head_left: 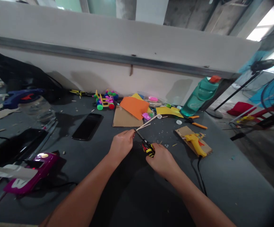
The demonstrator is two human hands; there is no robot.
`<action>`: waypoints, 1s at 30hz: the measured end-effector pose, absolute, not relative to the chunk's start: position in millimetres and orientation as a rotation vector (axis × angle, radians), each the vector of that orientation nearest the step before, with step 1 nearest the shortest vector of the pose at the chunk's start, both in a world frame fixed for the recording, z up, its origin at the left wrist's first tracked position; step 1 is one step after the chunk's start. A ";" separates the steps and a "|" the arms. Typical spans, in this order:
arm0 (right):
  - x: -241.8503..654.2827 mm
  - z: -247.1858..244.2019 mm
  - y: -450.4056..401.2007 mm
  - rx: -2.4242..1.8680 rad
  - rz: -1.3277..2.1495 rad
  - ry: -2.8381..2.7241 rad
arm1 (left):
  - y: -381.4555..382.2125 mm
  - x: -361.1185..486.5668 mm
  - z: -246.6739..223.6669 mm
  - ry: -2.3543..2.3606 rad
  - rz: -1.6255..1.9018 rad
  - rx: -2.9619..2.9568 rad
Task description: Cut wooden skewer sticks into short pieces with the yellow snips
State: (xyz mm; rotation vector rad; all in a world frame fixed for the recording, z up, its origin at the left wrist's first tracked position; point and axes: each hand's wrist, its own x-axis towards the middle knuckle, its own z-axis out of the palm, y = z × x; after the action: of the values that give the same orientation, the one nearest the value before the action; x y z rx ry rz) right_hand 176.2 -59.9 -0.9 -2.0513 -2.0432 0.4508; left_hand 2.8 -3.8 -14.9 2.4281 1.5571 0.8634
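My left hand is closed in a pinch on thin wooden sticks, whose pale ends point up and to the right. My right hand grips what look like long-nose pliers with yellow, black and red handles. Their dark narrow tip reaches the sticks right beside my left fingertips; whether the jaws are closed on a stick cannot be made out. Just beyond my hands lies a piece of cardboard, with an orange sheet resting on it.
A yellow glue gun lies on cardboard at right, its cord trailing forward. Behind it are orange-handled pliers and a teal bottle. Leftward are a phone, a purple power strip, a blue glue gun and a colourful toy.
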 end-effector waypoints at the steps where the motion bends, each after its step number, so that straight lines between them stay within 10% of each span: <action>1: 176.0 -1.0 -59.7 -2.050 0.457 -2.044 | -3.9 3.0 -14.3 1.564 0.853 2.437; 30: 185.7 1.4 -54.8 -1.943 0.637 -1.986 | 0.0 7.7 -10.3 1.428 1.102 1.836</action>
State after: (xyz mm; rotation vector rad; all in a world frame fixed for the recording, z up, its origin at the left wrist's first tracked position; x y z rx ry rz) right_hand 185.7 -54.8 1.4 -1.9425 -1.9858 0.6368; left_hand 7.7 0.0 -10.3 1.8360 1.4281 1.1016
